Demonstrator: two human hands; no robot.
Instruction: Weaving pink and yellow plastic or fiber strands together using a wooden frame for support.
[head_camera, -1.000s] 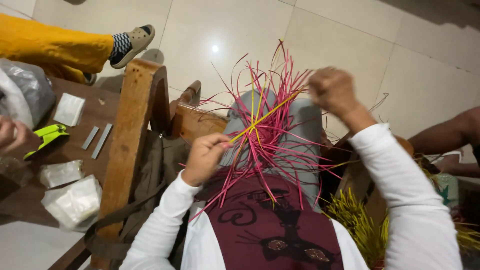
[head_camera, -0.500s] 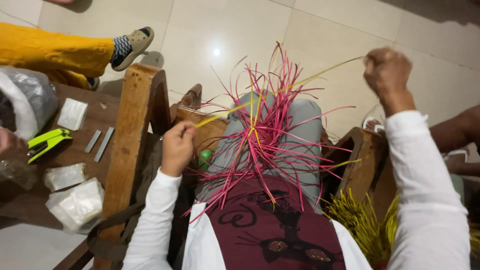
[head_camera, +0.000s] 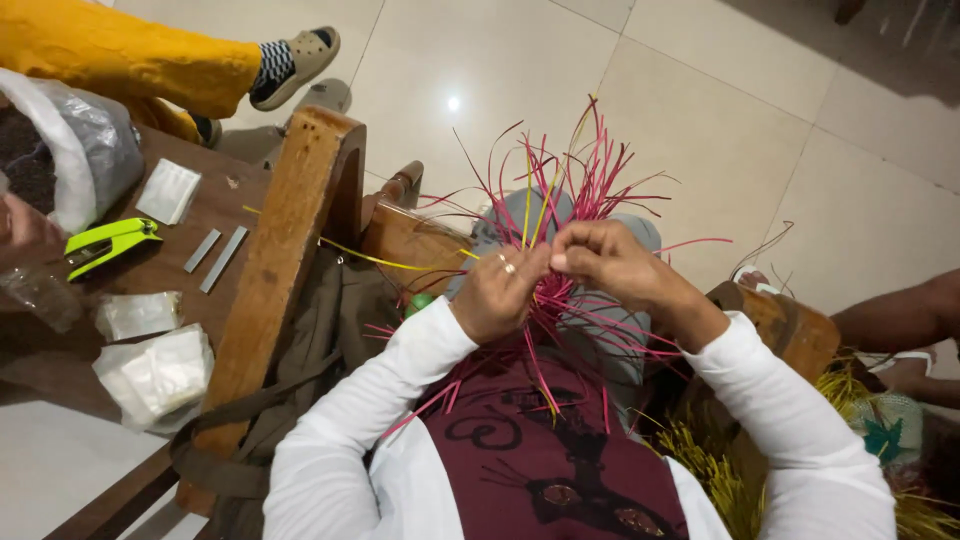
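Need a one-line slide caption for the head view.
Both hands, left hand and right hand, meet over a bundle of pink strips on the lap.

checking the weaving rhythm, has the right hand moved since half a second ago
Yes. The right hand has come down and left, from out past the wooden chair arm to meet the left hand.

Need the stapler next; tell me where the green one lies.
The green stapler lies at the head view's left edge on the brown table, beside two metal strips.
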